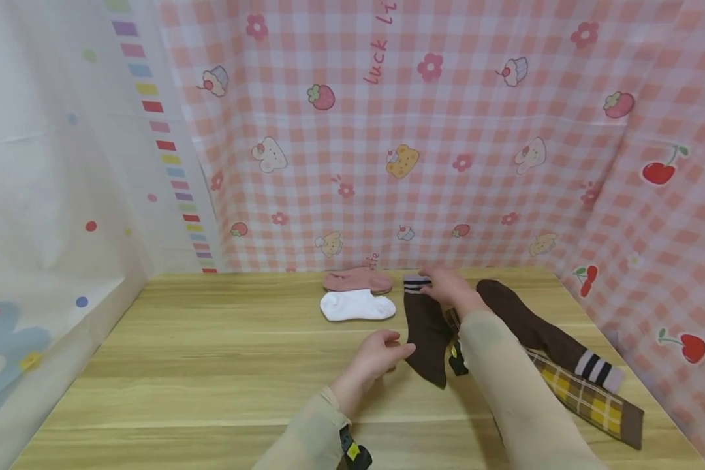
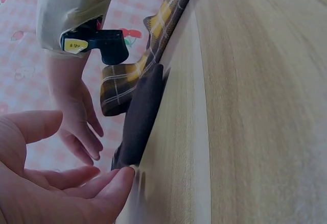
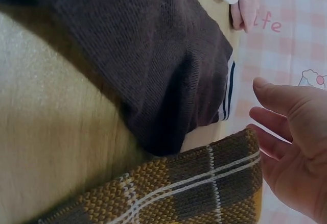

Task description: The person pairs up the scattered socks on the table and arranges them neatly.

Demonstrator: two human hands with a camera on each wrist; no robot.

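Brown sock [image 1: 429, 339] | on the surface [image 1: 211, 365], just right of the white sock [image 1: 357, 307] | likely light, soft, limp, not fragile | best pinched at striped cuff [image 1: 414, 283] and opposite end | left hand [image 1: 375, 359] and right hand [image 1: 448, 286]: fingers parted, gripping nothing

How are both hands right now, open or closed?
Left hand: open, beside a dark brown sock.
Right hand: open, near that sock's striped cuff.

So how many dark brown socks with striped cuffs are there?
2 visible: the nearer sock, beside the right hand, and the farther-right sock, past the right sleeve. Others may be hidden.
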